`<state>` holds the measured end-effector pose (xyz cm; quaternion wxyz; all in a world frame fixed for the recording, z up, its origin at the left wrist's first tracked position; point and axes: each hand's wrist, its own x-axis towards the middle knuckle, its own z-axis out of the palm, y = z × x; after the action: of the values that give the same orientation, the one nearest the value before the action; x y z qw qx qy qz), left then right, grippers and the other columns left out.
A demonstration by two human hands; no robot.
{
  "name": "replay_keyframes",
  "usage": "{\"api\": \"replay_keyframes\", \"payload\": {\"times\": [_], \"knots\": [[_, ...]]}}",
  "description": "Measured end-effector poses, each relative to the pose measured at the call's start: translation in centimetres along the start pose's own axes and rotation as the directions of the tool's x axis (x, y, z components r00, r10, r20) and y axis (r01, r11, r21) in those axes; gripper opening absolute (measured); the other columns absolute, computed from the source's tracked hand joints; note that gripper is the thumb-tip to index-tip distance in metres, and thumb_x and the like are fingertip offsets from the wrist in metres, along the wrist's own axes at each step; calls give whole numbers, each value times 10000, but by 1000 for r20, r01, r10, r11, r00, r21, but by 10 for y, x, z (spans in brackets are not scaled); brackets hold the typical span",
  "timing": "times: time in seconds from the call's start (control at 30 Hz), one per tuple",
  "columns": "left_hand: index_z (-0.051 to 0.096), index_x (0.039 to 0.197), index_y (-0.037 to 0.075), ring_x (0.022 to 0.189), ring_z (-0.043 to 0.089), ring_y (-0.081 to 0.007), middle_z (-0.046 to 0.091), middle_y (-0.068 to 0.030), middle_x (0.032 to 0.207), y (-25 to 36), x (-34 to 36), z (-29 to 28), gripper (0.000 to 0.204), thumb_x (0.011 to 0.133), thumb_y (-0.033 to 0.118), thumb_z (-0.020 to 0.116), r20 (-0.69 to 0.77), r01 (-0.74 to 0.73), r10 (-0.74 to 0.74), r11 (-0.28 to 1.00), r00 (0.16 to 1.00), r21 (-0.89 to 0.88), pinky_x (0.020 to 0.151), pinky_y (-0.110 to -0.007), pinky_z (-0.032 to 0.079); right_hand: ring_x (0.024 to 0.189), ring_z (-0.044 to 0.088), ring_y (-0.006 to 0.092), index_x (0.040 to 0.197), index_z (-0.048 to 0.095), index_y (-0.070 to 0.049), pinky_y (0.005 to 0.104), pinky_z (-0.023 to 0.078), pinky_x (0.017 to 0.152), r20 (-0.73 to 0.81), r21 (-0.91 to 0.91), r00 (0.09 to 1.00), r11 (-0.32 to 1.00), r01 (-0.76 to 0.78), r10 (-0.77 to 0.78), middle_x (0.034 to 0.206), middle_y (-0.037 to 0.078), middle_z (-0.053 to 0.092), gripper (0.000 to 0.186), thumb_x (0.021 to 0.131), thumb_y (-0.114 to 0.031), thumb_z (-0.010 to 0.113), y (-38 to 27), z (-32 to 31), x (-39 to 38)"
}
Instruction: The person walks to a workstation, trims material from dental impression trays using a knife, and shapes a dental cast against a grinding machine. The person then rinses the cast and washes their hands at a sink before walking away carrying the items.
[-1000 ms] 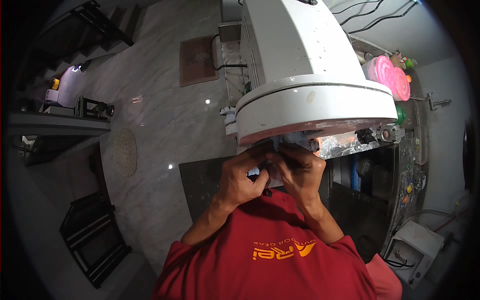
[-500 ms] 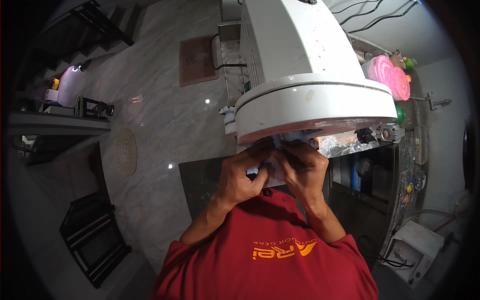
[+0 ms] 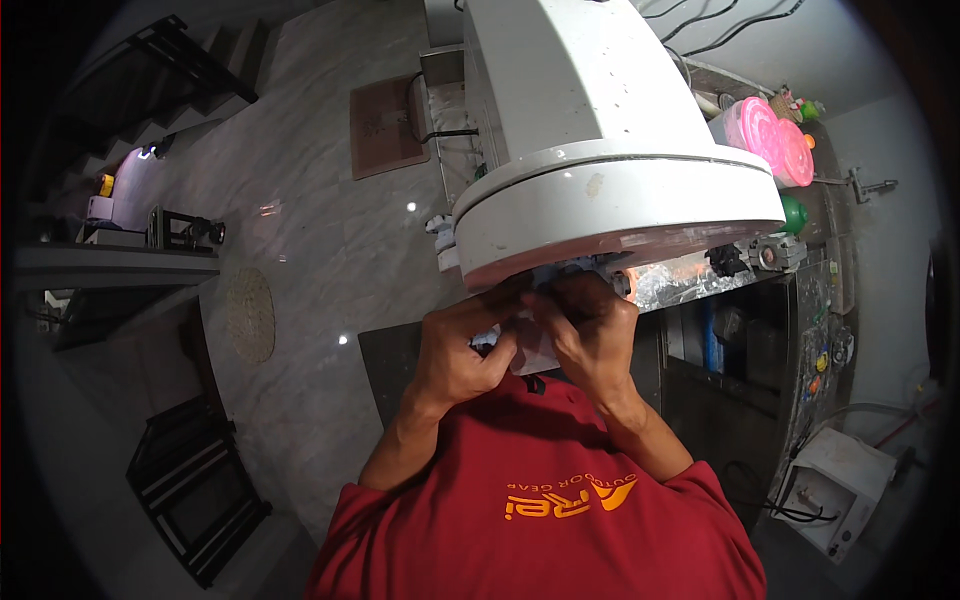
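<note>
A large white machine (image 3: 600,110) with a rounded lower rim (image 3: 610,210) hangs over my hands. Just beneath its front edge, my left hand (image 3: 455,345) is closed, thumb bent toward the fingers. My right hand (image 3: 592,325) is closed too, its fingers curled and pinched close to the left one. Both sets of fingertips meet in shadow, and whatever they grip cannot be made out. A small pale bluish piece (image 3: 486,341) shows inside the curl of my left hand. Between the hands is a pale flat surface (image 3: 537,352).
Right of my hands runs a shiny silvery worktop (image 3: 690,280) with a black crumpled item (image 3: 726,261) and a grey metal part (image 3: 776,254). Pink-lidded tubs (image 3: 765,135) stand behind. A white box with cables (image 3: 838,490) sits at lower right.
Both hands have shifted slightly left in the picture, as has the machine. My right hand has turned a little, its thumb now reaching toward the left fingers.
</note>
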<state>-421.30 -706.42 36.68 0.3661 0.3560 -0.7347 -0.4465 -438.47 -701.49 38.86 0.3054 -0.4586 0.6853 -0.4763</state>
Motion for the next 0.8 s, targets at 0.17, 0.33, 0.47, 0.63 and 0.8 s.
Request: {"api": "replay_keyframes", "payload": {"times": [0.17,0.33,0.47,0.63,0.8], "knots": [[779,1106,28,933,767,-240,772,-159,1114,-2,-8,-2,336,790,-34,681,-33,3,-6,995,999,-98,792,-306,591,730,726,150,930,723,48,278,567,648,-12,-17,1000,1000,2,-3,822,132,756,119,845,-4,789,-7,-2,-3],[774,1143,39,1007,757,-247,767,-145,1151,1,-6,-1,369,799,-51,673,-36,-31,28,994,999,-105,846,-314,590,744,733,170,969,756,18,288,563,675,2,-287,959,918,272,-284,830,119,750,134,835,24,770,-6,-19,4],[745,1210,63,1059,747,-273,748,-138,1195,6,-1,8,412,815,-34,678,32,-52,55,995,998,-89,901,-356,616,745,729,181,983,765,13,291,555,685,-27,-363,919,860,358,-394,829,123,749,168,823,64,762,4,-18,13],[739,1243,100,1132,715,-300,726,-126,1255,11,1,12,457,810,-26,665,29,-71,71,997,997,11,946,-378,606,734,726,191,954,773,18,291,548,686,-115,-290,938,914,282,-326,825,126,749,164,809,94,770,11,-10,12],[759,1207,99,1191,695,-282,733,-127,1248,15,2,13,450,791,-45,669,20,11,-11,1000,1000,-27,1024,-371,562,704,708,178,934,781,16,288,533,680,-122,-329,885,859,392,-450,799,114,743,162,795,97,788,13,-10,17]]}}
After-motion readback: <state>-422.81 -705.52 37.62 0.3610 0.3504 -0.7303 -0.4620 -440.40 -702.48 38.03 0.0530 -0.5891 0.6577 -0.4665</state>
